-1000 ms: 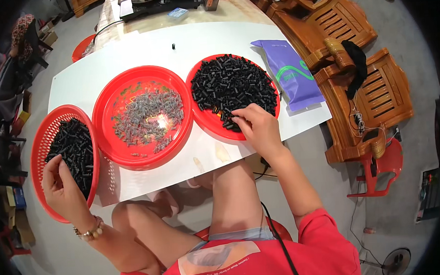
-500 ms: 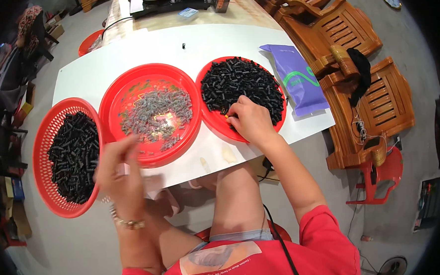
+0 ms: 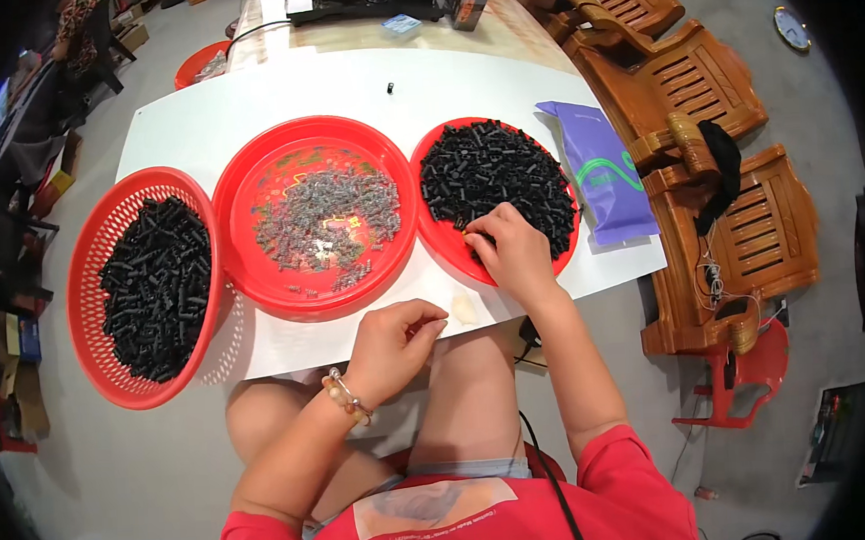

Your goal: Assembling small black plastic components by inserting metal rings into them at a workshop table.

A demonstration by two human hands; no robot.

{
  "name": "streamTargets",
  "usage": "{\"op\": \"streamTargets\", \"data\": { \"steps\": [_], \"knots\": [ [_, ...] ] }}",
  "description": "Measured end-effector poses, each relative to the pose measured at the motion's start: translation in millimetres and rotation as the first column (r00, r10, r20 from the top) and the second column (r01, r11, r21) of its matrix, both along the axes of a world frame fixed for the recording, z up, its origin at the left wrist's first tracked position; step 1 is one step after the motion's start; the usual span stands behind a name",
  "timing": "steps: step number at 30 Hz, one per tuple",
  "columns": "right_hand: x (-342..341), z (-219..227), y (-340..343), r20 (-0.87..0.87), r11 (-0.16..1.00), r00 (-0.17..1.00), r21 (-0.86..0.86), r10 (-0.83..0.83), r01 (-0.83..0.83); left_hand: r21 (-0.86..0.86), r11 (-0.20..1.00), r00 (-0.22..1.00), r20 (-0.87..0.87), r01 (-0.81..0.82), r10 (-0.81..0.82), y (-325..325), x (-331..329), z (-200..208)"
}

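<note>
My right hand (image 3: 516, 256) is at the near left edge of a round red tray (image 3: 441, 242) heaped with short black cylindrical pieces (image 3: 496, 174). Its thumb and forefinger pinch together there; a tiny yellowish spot shows at the tips, but what they hold is too small to make out. Over the table's front edge, my left hand (image 3: 394, 345) has thumb and fingers drawn together, and anything between them is hidden. In the middle, a larger red tray (image 3: 240, 270) contains many small silvery metal bits, perhaps springs (image 3: 337, 211).
A red slotted basket (image 3: 84, 303) of black pieces overhangs the white board (image 3: 276, 83) at left. A purple packet (image 3: 599, 173) lies right of the trays. One black piece (image 3: 391, 88) stands alone farther back. Wooden chairs (image 3: 707, 89) are at right.
My left hand has swung right, from beside the basket to the front edge near my right hand, its fingers coming together. My right hand stays at the right tray. The whole view has shifted slightly.
</note>
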State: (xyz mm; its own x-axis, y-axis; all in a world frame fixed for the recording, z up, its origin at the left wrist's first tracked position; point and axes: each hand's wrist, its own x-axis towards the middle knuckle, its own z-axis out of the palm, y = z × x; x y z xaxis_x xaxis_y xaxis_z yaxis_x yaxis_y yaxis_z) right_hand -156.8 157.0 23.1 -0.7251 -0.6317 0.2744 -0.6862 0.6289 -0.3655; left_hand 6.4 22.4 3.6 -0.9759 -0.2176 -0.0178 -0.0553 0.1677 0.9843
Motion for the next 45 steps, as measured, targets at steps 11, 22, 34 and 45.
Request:
{"op": "streamTargets", "data": {
  "steps": [11,22,34,45],
  "knots": [
    [15,14,0,0.079,0.955,0.991,-0.283,0.11,-0.083,0.447,0.893,0.997,0.067,-0.052,0.025,-5,-3,-9],
    [80,19,-20,0.127,0.86,0.937,-0.452,0.326,-0.237,0.93,0.363,0.997,0.074,-0.059,-0.027,-24,1,2],
    [44,15,-78,0.281,0.874,0.842,-0.31,0.461,-0.375,0.88,0.337,0.921,-0.23,0.335,-0.315,-28,15,15],
    [49,8,-125,0.1,0.872,0.875,0.086,0.474,-0.482,0.838,0.313,0.85,-0.289,0.447,-0.441,-35,14,14]
  ]
}}
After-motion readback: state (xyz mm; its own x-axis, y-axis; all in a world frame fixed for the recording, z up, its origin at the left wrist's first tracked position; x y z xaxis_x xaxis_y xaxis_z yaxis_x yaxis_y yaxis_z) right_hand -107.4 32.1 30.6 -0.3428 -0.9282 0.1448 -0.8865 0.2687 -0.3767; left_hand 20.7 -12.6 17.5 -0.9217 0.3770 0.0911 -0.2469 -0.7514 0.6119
